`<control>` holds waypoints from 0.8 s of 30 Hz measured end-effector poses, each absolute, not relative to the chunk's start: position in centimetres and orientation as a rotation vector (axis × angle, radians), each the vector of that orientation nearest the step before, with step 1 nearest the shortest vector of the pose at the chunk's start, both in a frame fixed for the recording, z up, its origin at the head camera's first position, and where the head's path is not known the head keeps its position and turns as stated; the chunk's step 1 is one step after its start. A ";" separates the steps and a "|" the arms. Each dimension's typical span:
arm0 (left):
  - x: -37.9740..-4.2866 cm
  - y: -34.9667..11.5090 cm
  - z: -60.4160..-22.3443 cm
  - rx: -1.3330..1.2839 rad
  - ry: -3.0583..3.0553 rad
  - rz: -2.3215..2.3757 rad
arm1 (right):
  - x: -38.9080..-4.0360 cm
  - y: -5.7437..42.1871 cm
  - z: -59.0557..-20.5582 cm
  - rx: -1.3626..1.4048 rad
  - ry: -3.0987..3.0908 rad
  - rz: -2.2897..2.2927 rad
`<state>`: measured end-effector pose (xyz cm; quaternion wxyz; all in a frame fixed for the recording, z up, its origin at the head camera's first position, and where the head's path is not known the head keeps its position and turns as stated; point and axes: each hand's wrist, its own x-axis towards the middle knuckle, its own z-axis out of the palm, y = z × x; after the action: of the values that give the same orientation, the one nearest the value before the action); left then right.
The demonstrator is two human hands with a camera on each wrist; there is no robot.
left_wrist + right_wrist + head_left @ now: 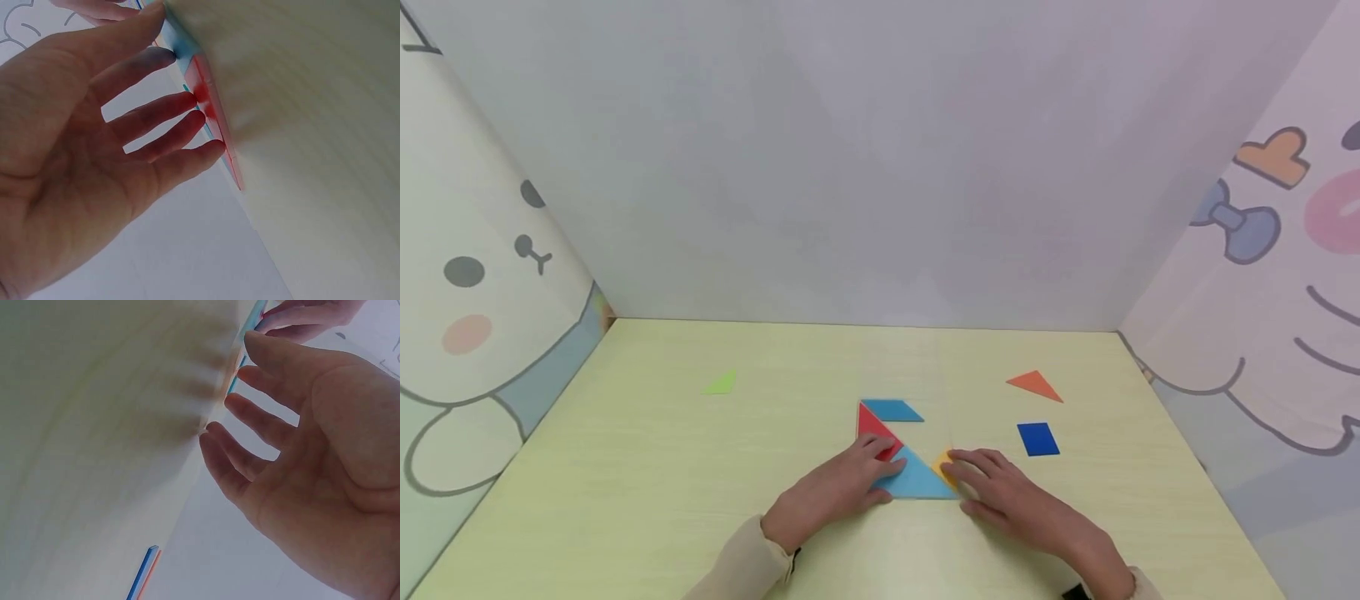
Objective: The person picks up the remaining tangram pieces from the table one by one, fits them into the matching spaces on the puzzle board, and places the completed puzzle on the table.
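Note:
In the head view, several flat tangram pieces lie grouped near the table's front middle. My left hand (842, 487) rests its fingertips on the red triangle (868, 420) and the large light blue triangle (916, 480). Its fingers are spread and slightly bent, as the left wrist view also shows. The fingertips of my right hand (1018, 504) touch the small yellow piece (943, 460), partly covered, which sits against the light blue triangle's sloping right side. A blue parallelogram (891, 410) lies along the red triangle's upper edge.
A dark blue four-sided piece (1038, 439) lies to the right, with an orange triangle (1035, 385) behind it. Far to the left is a small green triangle (724, 384). A pale wall (865, 167) rises behind the table, and cartoon-printed panels flank it.

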<state>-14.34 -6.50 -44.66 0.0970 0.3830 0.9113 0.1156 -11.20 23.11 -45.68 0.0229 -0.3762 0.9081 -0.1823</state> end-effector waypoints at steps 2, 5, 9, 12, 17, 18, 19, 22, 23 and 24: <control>-14.3 -6.5 -44.6 1.143 2.704 0.331 | -11.4 23.2 -45.6 -1.160 2.813 -0.582; -14.3 -6.5 -44.6 1.162 2.716 0.304 | -11.7 23.4 -45.6 -1.140 2.823 -0.588; -14.2 -6.4 -44.6 1.166 2.718 0.296 | -12.0 23.9 -45.7 -1.098 2.843 -0.590; -14.1 -6.4 -44.6 1.150 2.704 0.310 | -12.2 24.3 -45.8 -1.103 2.884 -0.587; -13.9 -6.5 -44.4 1.170 2.695 0.326 | -12.7 25.0 -46.0 -1.186 2.996 -0.570; -13.9 -6.5 -44.4 1.179 2.696 0.329 | -12.9 25.1 -46.0 -1.193 3.013 -0.567; -13.9 -6.6 -44.3 1.186 2.696 0.339 | -13.0 25.3 -45.9 -1.198 3.029 -0.565; -13.9 -6.6 -44.3 1.190 2.698 0.346 | -13.3 25.8 -46.0 -1.196 3.060 -0.567; -13.9 -6.6 -44.3 1.186 2.693 0.355 | -13.4 26.0 -46.0 -1.192 3.070 -0.569; -14.0 -6.6 -44.3 1.181 2.688 0.361 | -13.5 26.2 -46.0 -1.197 3.083 -0.565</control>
<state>-13.96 -6.59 -44.32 0.0914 0.3976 0.9049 0.1215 -13.50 26.21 -46.02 -0.1067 -0.3547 0.9137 -0.1674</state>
